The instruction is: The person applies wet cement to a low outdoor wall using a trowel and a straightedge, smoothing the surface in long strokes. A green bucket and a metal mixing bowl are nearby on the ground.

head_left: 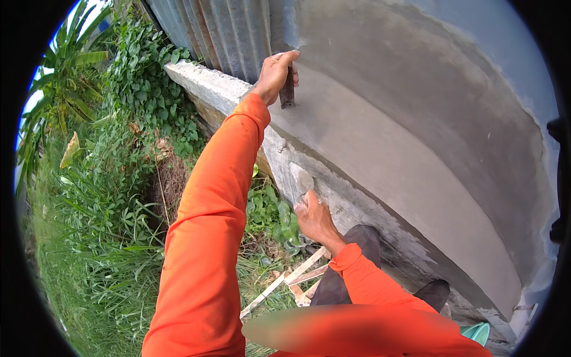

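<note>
My left hand (pixel 275 76) reaches far forward, its fingers closed over a dark brown, narrow flat piece (pixel 287 95), perhaps the edge of a float. That piece rests against the smooth grey plaster (pixel 380 134) near its left end. Lower and closer to me, my right hand (pixel 320 222) is closed round what looks like a small trowel (pixel 303 178); its pale grey, rounded blade lies close to the rough concrete side (pixel 351 205) below the plastered surface. The trowel's handle is hidden in my fingers.
A corrugated metal sheet (pixel 223 35) stands beyond my left hand, above a rough concrete ledge (pixel 208 83). Leafy vines (pixel 143 71) and tall grass (pixel 101 238) fill the left. Wooden strips (pixel 282 285) lie by my legs. A green container (pixel 477 333) shows at lower right.
</note>
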`<action>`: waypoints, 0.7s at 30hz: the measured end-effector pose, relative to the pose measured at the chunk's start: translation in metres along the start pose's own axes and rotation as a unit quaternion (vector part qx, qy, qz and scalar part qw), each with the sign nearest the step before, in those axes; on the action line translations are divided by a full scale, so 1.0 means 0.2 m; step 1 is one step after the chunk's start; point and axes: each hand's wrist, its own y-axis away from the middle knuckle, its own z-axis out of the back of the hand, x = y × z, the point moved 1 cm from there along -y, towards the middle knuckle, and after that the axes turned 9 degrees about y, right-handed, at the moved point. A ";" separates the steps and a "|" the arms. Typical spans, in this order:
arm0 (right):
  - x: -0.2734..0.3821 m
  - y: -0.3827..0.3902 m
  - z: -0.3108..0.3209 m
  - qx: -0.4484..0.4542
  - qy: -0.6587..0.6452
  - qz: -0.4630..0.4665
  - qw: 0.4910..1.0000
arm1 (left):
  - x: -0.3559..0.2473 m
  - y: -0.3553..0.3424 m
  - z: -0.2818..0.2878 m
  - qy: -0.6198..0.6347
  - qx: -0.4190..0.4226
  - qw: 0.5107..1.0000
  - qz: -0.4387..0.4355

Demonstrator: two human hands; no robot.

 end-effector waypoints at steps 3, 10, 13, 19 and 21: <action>0.10 0.05 0.03 0.037 -0.224 -0.043 0.973 | 0.02 -0.01 0.01 0.008 -0.003 1.000 0.003; 0.44 -0.06 0.04 0.025 -0.509 -0.113 0.853 | 0.02 -0.02 0.00 0.007 0.002 1.000 -0.001; 0.52 -0.12 0.05 0.013 -0.527 -0.117 0.842 | 0.02 -0.02 0.00 0.001 0.003 1.000 -0.007; 0.49 -0.10 0.11 -0.031 -0.552 -0.153 0.819 | 0.03 -0.03 0.01 0.013 0.008 1.000 0.002; 0.45 -0.05 0.15 -0.038 -0.558 -0.151 0.815 | 0.03 -0.03 0.01 0.006 0.012 1.000 0.004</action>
